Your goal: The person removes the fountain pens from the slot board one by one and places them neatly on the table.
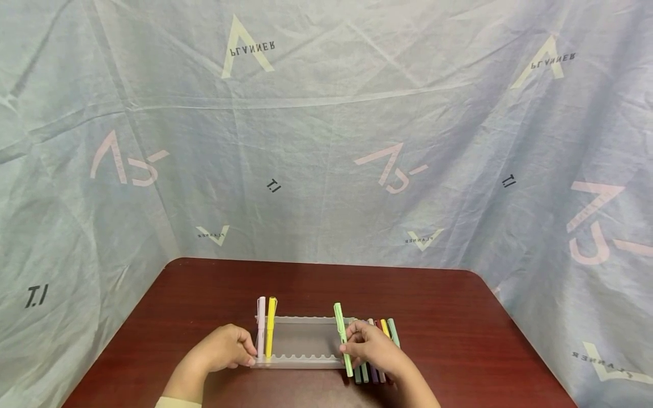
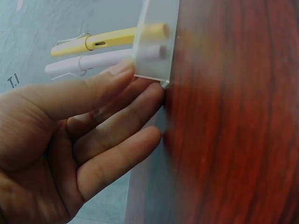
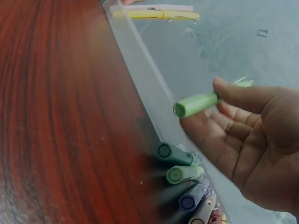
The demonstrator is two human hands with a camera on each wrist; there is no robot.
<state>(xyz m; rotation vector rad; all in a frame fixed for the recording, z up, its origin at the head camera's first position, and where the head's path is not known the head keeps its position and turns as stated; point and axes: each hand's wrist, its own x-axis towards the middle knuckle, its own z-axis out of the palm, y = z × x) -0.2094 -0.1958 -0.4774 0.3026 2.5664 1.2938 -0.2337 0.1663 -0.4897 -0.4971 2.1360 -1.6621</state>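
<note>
My left hand [image 1: 224, 347] pinches the left front corner of a clear plastic pen tray [image 1: 301, 365] with notched edges. A pale pink pen [image 1: 261, 328] and a yellow pen [image 1: 271, 328] lie side by side across the notches at the tray's left end. Between thumb and fingers, my right hand [image 1: 376, 350] holds a light green pen [image 1: 340, 322] over the right end of the tray. In the right wrist view, the light green pen's round end [image 3: 187, 107] points toward the tray's front wall, and the hand partly covers its clip end.
Several more pens [image 1: 364, 374] lie in a row at the tray's right, partly hidden under my right hand; dark green [image 3: 175, 153] and purple [image 3: 191, 199] ones show. The dark red wooden table [image 1: 214, 289] meets a grey printed cloth [image 1: 316, 198] behind and at both sides.
</note>
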